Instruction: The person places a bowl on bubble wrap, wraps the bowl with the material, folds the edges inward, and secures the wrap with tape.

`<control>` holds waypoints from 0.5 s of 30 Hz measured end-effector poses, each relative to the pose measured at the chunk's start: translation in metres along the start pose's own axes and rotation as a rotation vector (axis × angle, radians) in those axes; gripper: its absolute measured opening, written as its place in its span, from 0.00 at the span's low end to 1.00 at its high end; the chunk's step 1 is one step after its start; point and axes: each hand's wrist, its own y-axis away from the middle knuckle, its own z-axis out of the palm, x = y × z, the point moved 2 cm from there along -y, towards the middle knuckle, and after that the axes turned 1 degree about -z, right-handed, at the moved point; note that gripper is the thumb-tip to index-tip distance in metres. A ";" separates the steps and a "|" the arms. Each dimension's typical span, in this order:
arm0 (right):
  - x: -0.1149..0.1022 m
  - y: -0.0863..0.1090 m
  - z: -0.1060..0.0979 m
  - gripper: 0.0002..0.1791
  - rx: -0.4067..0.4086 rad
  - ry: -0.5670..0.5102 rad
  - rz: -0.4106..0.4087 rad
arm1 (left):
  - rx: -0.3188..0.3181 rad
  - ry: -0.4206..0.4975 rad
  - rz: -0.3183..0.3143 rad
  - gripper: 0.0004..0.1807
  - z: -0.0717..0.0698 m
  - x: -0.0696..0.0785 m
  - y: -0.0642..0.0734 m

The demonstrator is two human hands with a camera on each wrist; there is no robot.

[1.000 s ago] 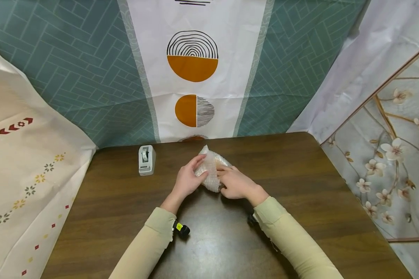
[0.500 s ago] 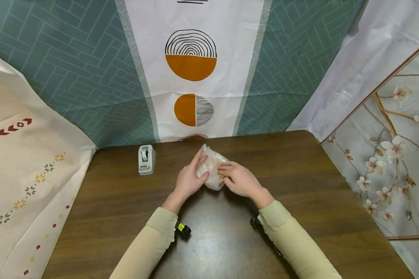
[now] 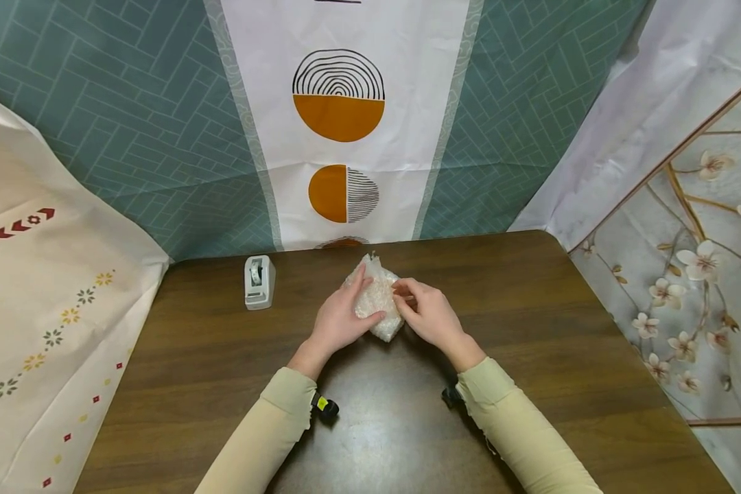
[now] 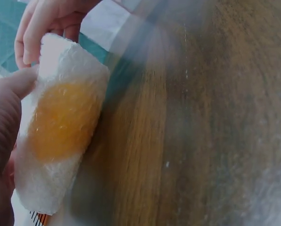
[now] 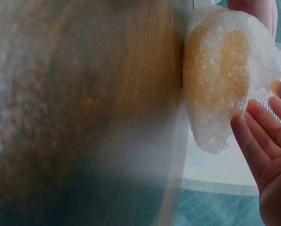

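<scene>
A small bundle of clear bubble wrap (image 3: 377, 298) is held close over the table towards its far side. A rounded orange-yellow thing (image 4: 62, 122) shows blurred through the wrap; its kind is hidden. My left hand (image 3: 338, 315) grips the bundle's left side, thumb across the front and fingers reaching up behind. On the other side, my right hand (image 3: 431, 314) has its thumb and bent fingertips close together at the wrap's edge, pinching it. In the right wrist view, the fingertips (image 5: 242, 122) touch the crinkled plastic near its lower end.
A white tape dispenser (image 3: 259, 283) with a roll in it stands at the back left of the brown wooden table (image 3: 531, 384). Patterned cloths hang behind the table (image 3: 500, 123) and along its left (image 3: 68, 329) and right sides (image 3: 679, 288).
The right hand's fingers have gone from lying fairly straight on the wrap to bent, at its right edge. The left hand has spread further over the bundle, and the bundle has turned slightly.
</scene>
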 end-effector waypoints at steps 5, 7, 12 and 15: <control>0.003 0.001 -0.002 0.18 -0.032 0.025 -0.014 | -0.001 -0.012 0.054 0.43 0.004 0.004 0.000; 0.004 0.001 -0.003 0.21 -0.055 0.045 -0.026 | -0.007 -0.018 0.060 0.37 0.006 0.004 0.000; 0.007 -0.001 -0.005 0.31 -0.153 0.094 -0.057 | -0.035 -0.076 0.068 0.29 0.006 0.004 0.001; 0.008 -0.003 -0.007 0.37 -0.220 0.127 -0.083 | -0.050 -0.090 0.063 0.31 0.004 0.003 0.000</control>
